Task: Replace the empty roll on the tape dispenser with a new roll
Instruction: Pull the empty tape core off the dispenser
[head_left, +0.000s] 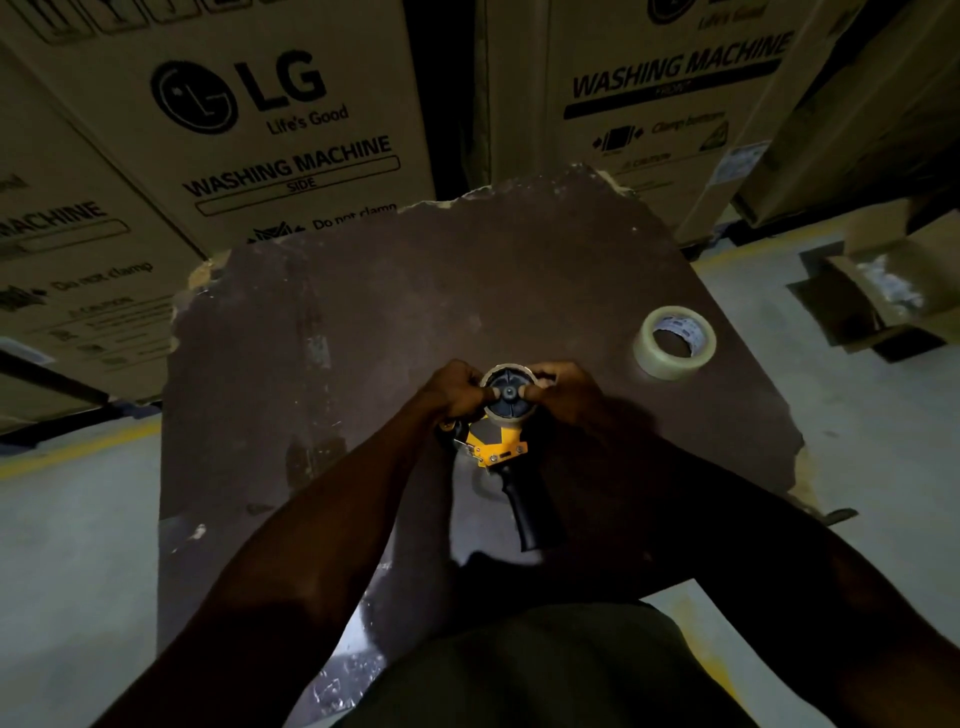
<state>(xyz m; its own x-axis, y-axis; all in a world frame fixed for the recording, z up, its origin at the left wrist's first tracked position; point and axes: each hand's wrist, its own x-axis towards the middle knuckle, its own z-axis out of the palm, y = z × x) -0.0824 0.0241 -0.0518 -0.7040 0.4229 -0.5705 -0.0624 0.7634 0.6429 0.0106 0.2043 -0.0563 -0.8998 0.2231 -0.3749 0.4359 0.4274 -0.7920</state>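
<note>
- Dim warehouse: a worn brown board (415, 312) serves as table, with cartons (260, 104) stacked behind it.
- Both hands pinch the spent core (508, 415) on the dispenser's (501, 447) hub: left hand (457, 389) from the left, right hand (563, 387) from the right, thumbs pressed on the hub face.
- Below the fingers, the dispenser's black handle points toward the person.
- Up and right of the right fingers, well apart, the new roll (674, 342) lies flat on the board.
- Risk: uneven pulling could jam the core, or a slip could bring fingers onto the cutter.
</note>
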